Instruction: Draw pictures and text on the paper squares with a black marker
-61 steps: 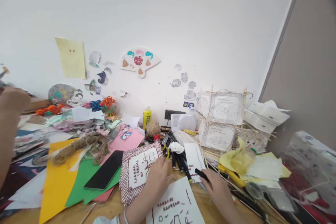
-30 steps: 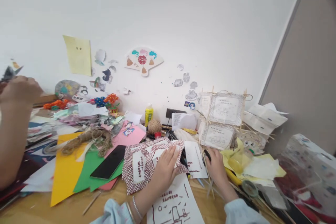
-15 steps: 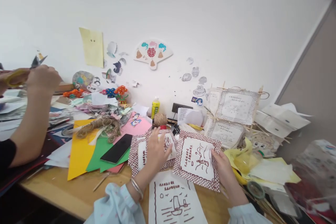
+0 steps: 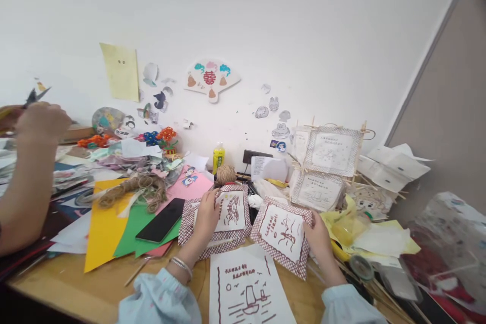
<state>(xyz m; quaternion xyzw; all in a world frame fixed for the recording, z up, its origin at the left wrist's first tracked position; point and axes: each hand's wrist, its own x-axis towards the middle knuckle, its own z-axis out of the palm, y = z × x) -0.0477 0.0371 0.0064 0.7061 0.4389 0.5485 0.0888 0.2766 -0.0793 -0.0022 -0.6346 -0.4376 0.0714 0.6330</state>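
My right hand point(image 4: 318, 232) grips the right edge of a paper card point(image 4: 283, 230) with a brown cross-hatched border, a brown line drawing and writing; the card is tilted above the table. My left hand point(image 4: 207, 216) is closed on a second card point(image 4: 233, 210) of the same style, covering its left middle part. Its fingertips are partly hidden. Below both cards lies a white sheet point(image 4: 246, 283) with a drawing of a sailing boat, birds and writing.
Left of the cards lie a black phone point(image 4: 160, 220), green paper point(image 4: 127, 243) and yellow paper point(image 4: 99, 228) with twine on it. Behind stand a twine ball point(image 4: 225, 175) and a bottle point(image 4: 218, 157). Framed drawings point(image 4: 330, 152) stand right. Another person's hand point(image 4: 41, 121) holds scissors.
My left hand, spread over the left card before, has now closed on it. The right card has dipped slightly in my right hand. The whole view has shifted a little to the right.
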